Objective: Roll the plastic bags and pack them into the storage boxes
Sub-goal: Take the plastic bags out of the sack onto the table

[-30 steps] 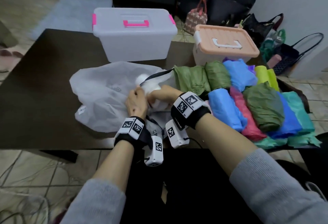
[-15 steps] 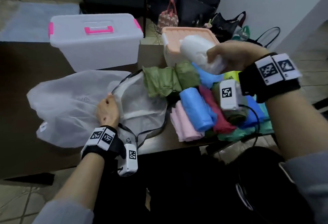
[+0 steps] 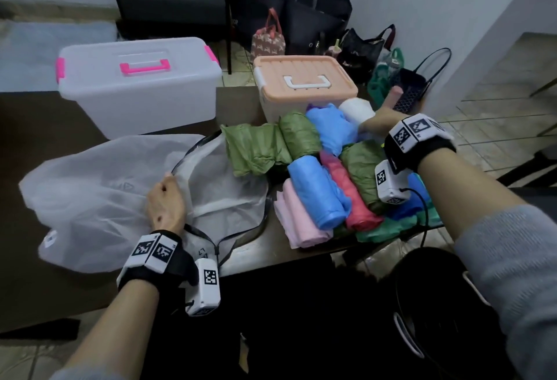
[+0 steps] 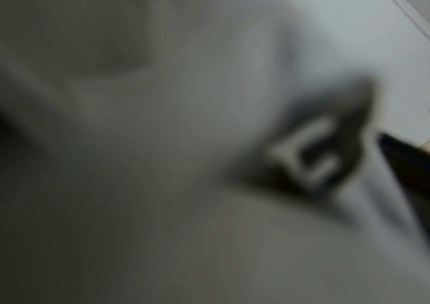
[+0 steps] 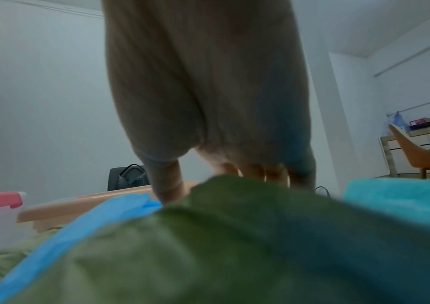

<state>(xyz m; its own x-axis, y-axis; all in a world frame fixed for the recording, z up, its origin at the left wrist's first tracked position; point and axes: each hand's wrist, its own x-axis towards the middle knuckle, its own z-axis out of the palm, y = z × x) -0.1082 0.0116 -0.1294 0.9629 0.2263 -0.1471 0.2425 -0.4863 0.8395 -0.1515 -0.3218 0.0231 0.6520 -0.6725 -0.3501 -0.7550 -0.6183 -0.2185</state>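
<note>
Right hand [image 3: 380,117], carried aloft half a second ago, is now lowered with the white rolled bag [image 3: 355,109] gripped onto the pile beside the peach-lidded box [image 3: 304,81]; left hand [image 3: 165,205] pinches the translucent bag [image 3: 90,196], next for rolling.

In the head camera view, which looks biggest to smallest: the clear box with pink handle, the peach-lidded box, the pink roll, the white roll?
1. clear box
2. peach-lidded box
3. pink roll, though it lies nearer the camera
4. white roll, partly hidden by the right hand
</note>
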